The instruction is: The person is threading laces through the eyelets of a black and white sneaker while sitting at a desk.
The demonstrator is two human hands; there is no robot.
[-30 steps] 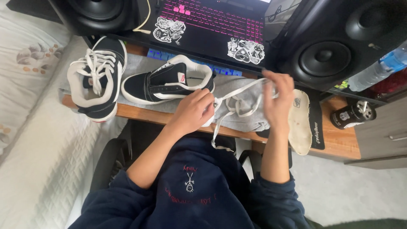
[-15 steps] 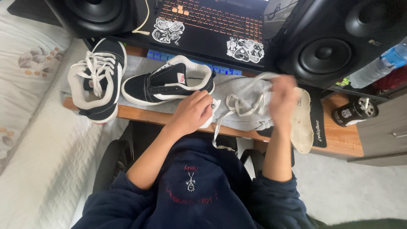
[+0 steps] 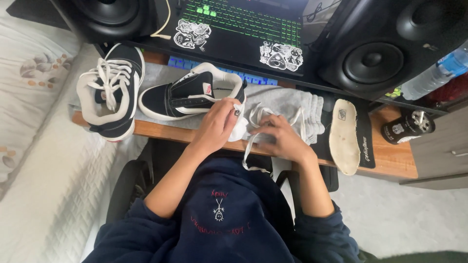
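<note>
My left hand (image 3: 219, 124) grips a small white cloth (image 3: 239, 130) at the heel of a black and white shoe (image 3: 190, 95), which lies unlaced on its side on a grey towel (image 3: 292, 104). My right hand (image 3: 282, 139) rests low on the towel and pinches a white shoelace (image 3: 251, 146). The lace loops over the towel and hangs past the desk edge toward my lap. A second black and white shoe (image 3: 109, 95), laced, sits at the left end of the desk and overhangs its edge.
A beige insole (image 3: 343, 136) lies on a black mat at the right, beside a dark can (image 3: 407, 127). Behind are a laptop with a green-lit keyboard (image 3: 243, 22), two black speakers (image 3: 385, 53) and a water bottle (image 3: 438, 73). A bed (image 3: 34, 156) lies left.
My right hand came down from a raised position to the towel with the lace. The left hand stayed by the shoe's heel. The keyboard light went from pink to orange to green.
</note>
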